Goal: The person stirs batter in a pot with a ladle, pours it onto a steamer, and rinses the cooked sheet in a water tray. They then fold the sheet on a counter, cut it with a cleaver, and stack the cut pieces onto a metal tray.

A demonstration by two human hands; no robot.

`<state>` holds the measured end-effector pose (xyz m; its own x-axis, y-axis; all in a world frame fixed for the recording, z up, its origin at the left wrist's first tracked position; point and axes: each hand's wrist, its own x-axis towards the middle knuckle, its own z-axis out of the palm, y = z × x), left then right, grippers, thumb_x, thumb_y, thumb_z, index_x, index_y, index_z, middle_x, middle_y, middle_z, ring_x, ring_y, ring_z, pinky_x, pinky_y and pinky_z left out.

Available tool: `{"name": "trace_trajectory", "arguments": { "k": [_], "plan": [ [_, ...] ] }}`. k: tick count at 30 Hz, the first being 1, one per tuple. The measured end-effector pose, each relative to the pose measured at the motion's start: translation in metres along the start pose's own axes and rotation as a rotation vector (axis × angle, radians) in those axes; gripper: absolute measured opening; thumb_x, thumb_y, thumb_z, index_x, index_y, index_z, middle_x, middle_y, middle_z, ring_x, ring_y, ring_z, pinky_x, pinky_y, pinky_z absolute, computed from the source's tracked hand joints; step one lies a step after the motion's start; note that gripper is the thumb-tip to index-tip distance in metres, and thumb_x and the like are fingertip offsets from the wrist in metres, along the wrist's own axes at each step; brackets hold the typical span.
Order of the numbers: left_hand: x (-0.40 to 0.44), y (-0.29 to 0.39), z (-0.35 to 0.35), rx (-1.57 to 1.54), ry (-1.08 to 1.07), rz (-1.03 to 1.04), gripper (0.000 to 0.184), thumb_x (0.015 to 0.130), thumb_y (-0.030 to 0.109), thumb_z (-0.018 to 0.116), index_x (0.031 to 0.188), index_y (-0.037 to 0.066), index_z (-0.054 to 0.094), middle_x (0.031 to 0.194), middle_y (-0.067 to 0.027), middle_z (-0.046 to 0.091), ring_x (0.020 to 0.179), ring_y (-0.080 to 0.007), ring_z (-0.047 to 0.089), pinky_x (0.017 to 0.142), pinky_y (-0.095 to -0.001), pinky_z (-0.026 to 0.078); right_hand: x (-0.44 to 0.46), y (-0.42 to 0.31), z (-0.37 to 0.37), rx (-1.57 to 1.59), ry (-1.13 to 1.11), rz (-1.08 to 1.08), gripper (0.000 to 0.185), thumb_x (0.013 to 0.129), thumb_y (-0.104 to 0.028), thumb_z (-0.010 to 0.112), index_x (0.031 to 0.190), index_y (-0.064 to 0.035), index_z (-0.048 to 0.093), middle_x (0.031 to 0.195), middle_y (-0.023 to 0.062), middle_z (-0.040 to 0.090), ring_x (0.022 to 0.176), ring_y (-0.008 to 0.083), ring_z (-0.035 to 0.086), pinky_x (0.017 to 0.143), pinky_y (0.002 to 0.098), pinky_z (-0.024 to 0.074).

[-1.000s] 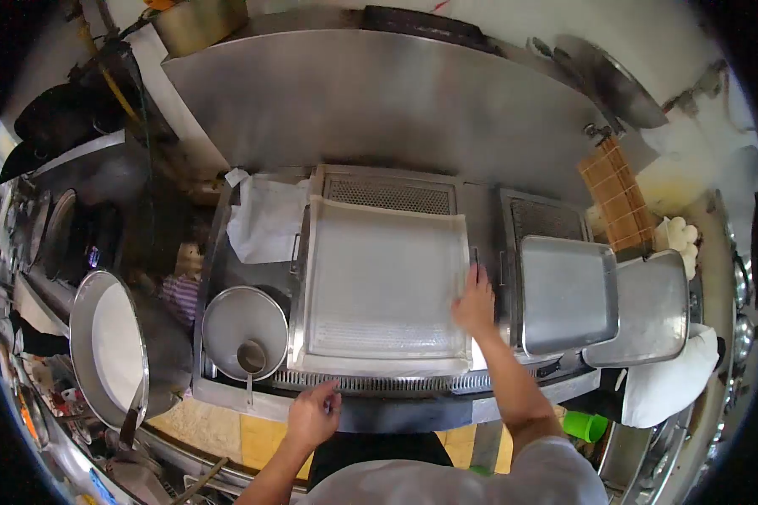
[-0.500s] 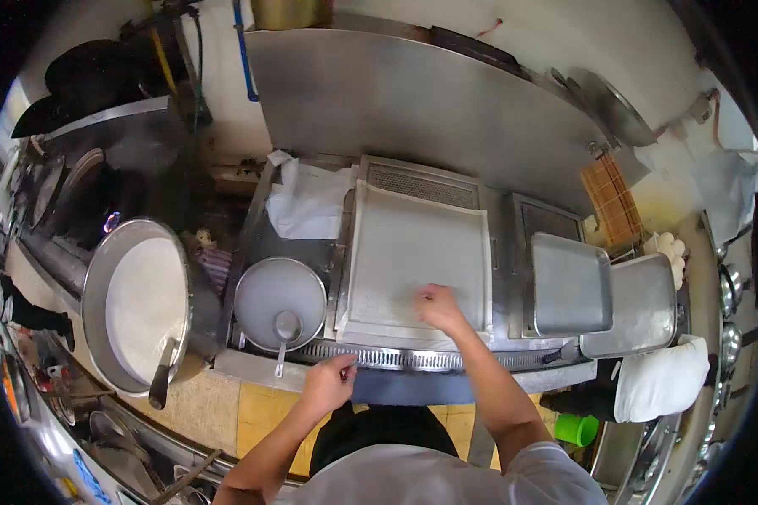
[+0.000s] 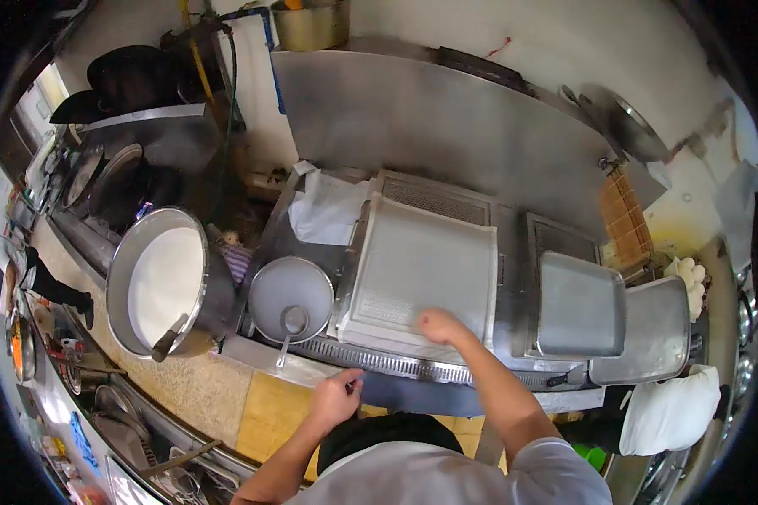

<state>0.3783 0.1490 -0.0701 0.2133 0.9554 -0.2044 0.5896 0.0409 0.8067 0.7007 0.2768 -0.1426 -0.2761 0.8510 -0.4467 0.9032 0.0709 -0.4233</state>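
A white cloth (image 3: 429,252) lies flat over a square framed tray on the steel counter. My right hand (image 3: 443,326) is at the cloth's lower right part, fingers curled against or just above it; what they pinch, if anything, is hidden. My left hand (image 3: 335,401) is closed in front of the counter edge, below a ladle (image 3: 295,321). Something small and dark shows at its fingertips, too small to name. The ladle rests in a round pan of cloudy whitish liquid (image 3: 271,290), left of the cloth. A mesh pattern shows through the cloth's lower left part.
A large pot (image 3: 114,295) of white liquid with a dark-handled utensil (image 3: 168,338) stands left. Metal trays (image 3: 581,303) sit right, near a hanging wooden rack (image 3: 626,215) and a white towel (image 3: 672,412). Another person (image 3: 38,273) stands far left.
The view has shifted, so the counter sits lower and further right. My right hand stays near the cloth's lower part; a mesh pattern now shows through it. More of the other person is visible.
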Motion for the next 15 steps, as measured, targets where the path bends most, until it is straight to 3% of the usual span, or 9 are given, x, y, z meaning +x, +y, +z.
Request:
{"name": "trace_trajectory", "arguments": {
  "k": [2,4,6,9,12,15],
  "plan": [
    [-0.002,0.001,0.023,-0.018,-0.017,0.007,0.026,0.091,0.018,0.071,0.114,0.007,0.075,0.096,-0.0191,0.076,0.083,-0.0349,0.074,0.076,-0.0431,0.059,-0.062,0.033,-0.011,-0.099,0.150,0.104,0.032,0.090,-0.024,0.054,0.093,-0.0006,0.075,0.097,0.0225,0.074,0.087,0.0438,0.070,0.081,0.0511,0.0560],
    [0.000,0.014,0.037,-0.017,-0.031,0.015,0.026,0.091,0.019,0.071,0.114,0.009,0.075,0.096,-0.0185,0.076,0.084,-0.0344,0.074,0.077,-0.0431,0.059,-0.107,0.059,-0.020,-0.138,0.070,0.347,0.033,0.090,-0.025,0.056,0.102,-0.0034,0.077,0.109,0.0244,0.073,0.105,0.0421,0.070,0.092,0.0507,0.0553],
    [0.001,0.031,0.050,0.002,-0.049,0.021,0.026,0.091,0.020,0.071,0.115,0.010,0.075,0.096,-0.0177,0.076,0.085,-0.0340,0.074,0.077,-0.0433,0.059,-0.137,0.081,-0.023,-0.039,0.113,0.340,0.033,0.089,-0.026,0.060,0.113,-0.0076,0.074,0.110,0.0212,0.074,0.106,0.0404,0.070,0.092,0.0505,0.0558],
    [0.001,0.045,0.069,0.006,-0.009,-0.025,0.027,0.091,0.021,0.071,0.115,0.010,0.075,0.097,-0.0170,0.076,0.086,-0.0334,0.074,0.078,-0.0436,0.059,-0.154,0.068,-0.025,0.067,0.307,0.283,0.033,0.088,-0.024,0.061,0.110,-0.0042,0.075,0.109,0.0229,0.074,0.103,0.0411,0.071,0.092,0.0484,0.0562],
    [-0.005,0.056,0.075,-0.022,0.065,-0.001,0.026,0.091,0.020,0.071,0.115,0.011,0.075,0.098,-0.0166,0.076,0.086,-0.0328,0.074,0.079,-0.0433,0.059,-0.148,0.020,-0.029,0.160,0.321,0.163,0.030,0.087,-0.021,0.062,0.108,-0.0043,0.075,0.104,0.0204,0.075,0.096,0.0394,0.072,0.085,0.0464,0.0578],
    [-0.013,0.061,0.070,-0.045,0.078,-0.055,0.027,0.091,0.019,0.070,0.116,0.009,0.075,0.101,-0.0173,0.076,0.087,-0.0332,0.074,0.080,-0.0429,0.059,-0.142,-0.043,-0.025,0.292,0.239,0.005,0.025,0.088,-0.019,0.066,0.108,-0.0064,0.074,0.108,0.0202,0.074,0.098,0.0399,0.071,0.087,0.0470,0.0574]
  ]
}}
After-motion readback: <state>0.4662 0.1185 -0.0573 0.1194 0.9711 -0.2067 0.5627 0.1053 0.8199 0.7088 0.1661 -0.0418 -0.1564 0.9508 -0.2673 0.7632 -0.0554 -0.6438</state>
